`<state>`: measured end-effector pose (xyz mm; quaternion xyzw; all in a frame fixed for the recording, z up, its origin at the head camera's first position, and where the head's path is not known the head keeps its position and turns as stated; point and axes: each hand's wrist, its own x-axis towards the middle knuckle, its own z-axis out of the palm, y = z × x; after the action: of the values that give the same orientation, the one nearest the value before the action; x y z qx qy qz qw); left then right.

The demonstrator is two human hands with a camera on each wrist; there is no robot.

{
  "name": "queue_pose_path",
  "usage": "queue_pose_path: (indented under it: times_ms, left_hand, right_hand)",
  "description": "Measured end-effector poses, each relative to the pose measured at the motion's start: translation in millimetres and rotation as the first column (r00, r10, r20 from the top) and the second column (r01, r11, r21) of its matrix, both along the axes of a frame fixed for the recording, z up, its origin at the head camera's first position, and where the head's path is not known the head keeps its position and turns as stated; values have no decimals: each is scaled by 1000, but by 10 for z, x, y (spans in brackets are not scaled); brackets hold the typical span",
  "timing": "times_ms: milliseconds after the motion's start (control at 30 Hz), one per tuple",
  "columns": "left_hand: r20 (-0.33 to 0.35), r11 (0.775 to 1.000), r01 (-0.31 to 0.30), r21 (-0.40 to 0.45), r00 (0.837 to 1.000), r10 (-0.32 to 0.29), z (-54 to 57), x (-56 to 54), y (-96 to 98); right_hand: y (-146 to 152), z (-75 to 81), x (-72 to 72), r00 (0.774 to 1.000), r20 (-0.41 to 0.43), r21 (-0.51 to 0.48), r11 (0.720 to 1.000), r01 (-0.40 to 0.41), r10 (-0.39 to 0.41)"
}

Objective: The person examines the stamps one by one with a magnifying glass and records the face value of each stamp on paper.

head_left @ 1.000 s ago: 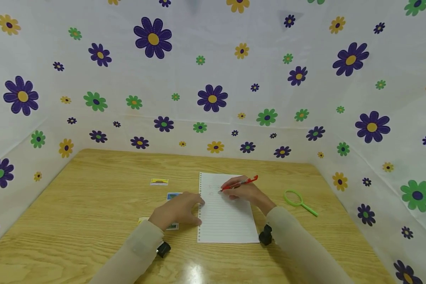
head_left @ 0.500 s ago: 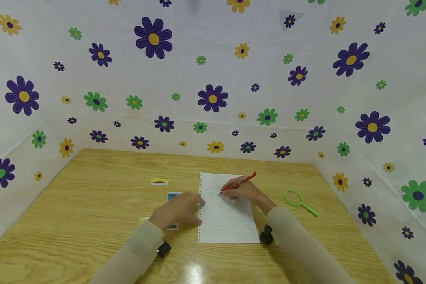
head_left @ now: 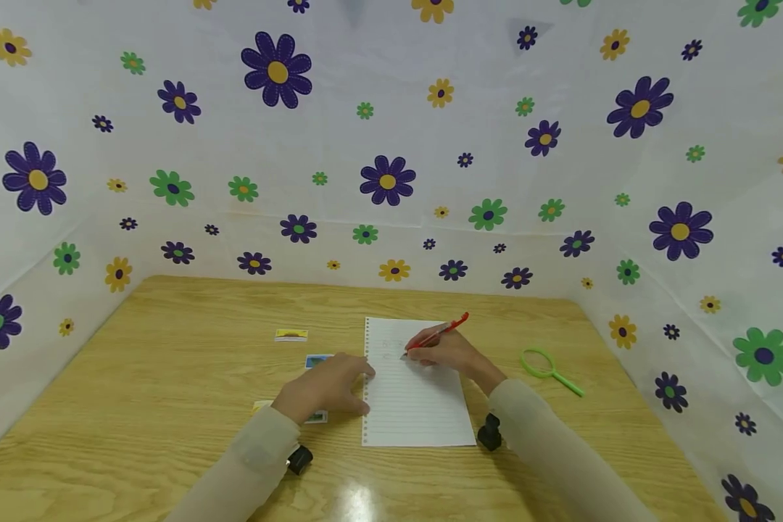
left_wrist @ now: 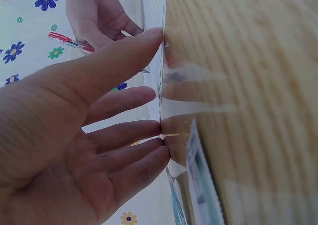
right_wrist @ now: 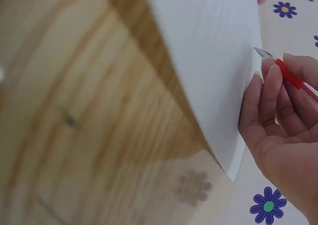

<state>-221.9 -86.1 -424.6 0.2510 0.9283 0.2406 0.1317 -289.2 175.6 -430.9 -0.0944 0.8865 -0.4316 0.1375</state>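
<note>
A lined sheet of paper (head_left: 417, 413) with punched holes down its left side lies on the table, bearing faint handwriting near its top. My right hand (head_left: 445, 351) pinches a red pen (head_left: 455, 323) between thumb and fingers; in the right wrist view the metal tip of the pen (right_wrist: 289, 76) points at the sheet. At the sheet's left edge, my left hand (head_left: 326, 384) rests with its fingers spread and relaxed, thumb and fingertips right at the punched holes. Small picture cards (head_left: 317, 360) lie around and partly beneath the left hand.
A yellow card (head_left: 291, 335) lies farther back on the wooden table (head_left: 170, 377). To the right of the sheet is a green magnifying glass (head_left: 568, 384). White cloth with flowers (head_left: 391, 109) encloses the back and sides.
The red pen's upper end has swung slightly up and left as its tip works on the writing. My left hand stays in place at the sheet's edge.
</note>
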Motion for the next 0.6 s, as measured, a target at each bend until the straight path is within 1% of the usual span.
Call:
queue_pose_path:
  times_ms: [100, 167, 333, 433, 600]
  left_hand:
    - [-3, 1000, -7, 0, 1000, 7, -6, 8, -42]
    - [-1, 1000, -4, 2, 1000, 4, -12, 9, -38]
    - [1, 1000, -8, 0, 1000, 8, -3, 9, -31]
    - [0, 1000, -9, 4, 1000, 9, 11, 6, -27]
    - [5, 1000, -16, -3, 1000, 16, 21, 12, -19]
  right_hand:
    - [-40, 5, -13, 1000, 4, -13, 1000, 6, -6]
    - [-24, 0, -15, 1000, 4, -19, 1000, 10, -10]
    - [-21, -3, -31, 1000, -4, -3, 1000, -18, 18]
    - [-26, -3, -43, 1000, -3, 4, 1000, -11, 11]
    - [-13, 16, -21, 1000, -6, 15, 1000, -5, 5]
